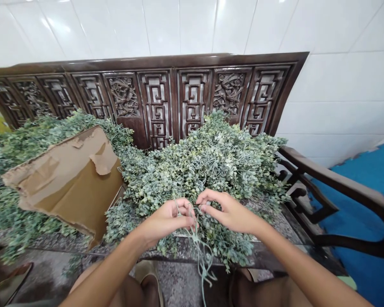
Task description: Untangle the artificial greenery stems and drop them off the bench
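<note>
A large heap of artificial pale green leafy sprays (205, 166) lies on a speckled stone bench seat (176, 249), spilling toward me. My left hand (169, 217) and my right hand (227, 209) meet just above the heap, their fingertips almost touching. Both pinch a thin pale green stem (196, 243), which hangs loosely down past the seat's front edge. Its exact path through the fingers is partly hidden. To the left, a torn brown cardboard sheet (67, 183) rests on more sprays, apart from my hands.
Behind the heap rises a carved dark wood backrest (156, 98), with a dark wooden armrest (336, 183) at right. White tiles (339, 81) cover the wall, and a blue floor mat (361, 213) lies beyond the armrest. My knees and sandals show below.
</note>
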`<state>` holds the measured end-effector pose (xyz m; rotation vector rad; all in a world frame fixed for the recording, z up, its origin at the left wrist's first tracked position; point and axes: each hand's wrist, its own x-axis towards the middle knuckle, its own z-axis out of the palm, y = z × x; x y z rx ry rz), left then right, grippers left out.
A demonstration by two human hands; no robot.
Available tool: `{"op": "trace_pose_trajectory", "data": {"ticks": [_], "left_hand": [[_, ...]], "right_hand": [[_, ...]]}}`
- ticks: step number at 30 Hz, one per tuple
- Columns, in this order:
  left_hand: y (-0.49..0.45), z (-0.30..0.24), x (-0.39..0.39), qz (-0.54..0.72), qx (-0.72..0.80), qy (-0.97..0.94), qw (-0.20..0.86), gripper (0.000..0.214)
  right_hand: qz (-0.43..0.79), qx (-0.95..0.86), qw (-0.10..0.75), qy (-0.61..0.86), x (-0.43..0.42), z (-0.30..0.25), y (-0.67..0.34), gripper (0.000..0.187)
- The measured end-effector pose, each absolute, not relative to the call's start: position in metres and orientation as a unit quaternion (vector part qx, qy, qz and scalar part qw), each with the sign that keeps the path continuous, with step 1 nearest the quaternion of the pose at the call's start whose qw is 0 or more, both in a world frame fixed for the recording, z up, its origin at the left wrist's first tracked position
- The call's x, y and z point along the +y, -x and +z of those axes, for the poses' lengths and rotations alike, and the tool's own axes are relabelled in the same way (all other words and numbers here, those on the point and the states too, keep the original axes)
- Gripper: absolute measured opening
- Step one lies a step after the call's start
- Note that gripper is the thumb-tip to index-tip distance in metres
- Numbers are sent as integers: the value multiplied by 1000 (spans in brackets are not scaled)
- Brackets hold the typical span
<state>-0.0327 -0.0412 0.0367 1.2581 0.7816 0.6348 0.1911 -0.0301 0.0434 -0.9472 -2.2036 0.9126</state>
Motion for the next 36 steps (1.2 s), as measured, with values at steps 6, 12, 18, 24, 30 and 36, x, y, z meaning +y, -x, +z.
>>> {"op": "trace_pose_trajectory", "data": {"ticks": [6, 12, 18, 24, 30, 36], "left_hand": [[30, 40, -42, 298, 363, -525, 710, 34], [22, 32, -41, 326, 402, -563, 644, 29], [17, 21, -40, 270, 455, -531, 662, 28], [15, 16, -37, 339, 487, -483, 644, 37], [11, 18, -38, 376, 472, -468, 645, 40], [12, 22, -40, 383, 473, -488, 626, 40]], "right_hand": [[379, -817, 253, 352, -31, 46, -198, 8], [428, -814, 207, 334, -32, 50, -200, 9], [316, -861, 191, 351, -32, 45, -201, 16], [146, -862, 275, 400, -36, 45, -196, 8], [223, -841, 291, 398, -41, 34, -180, 14], [259, -806, 341, 409, -36, 28, -174, 10]]}}
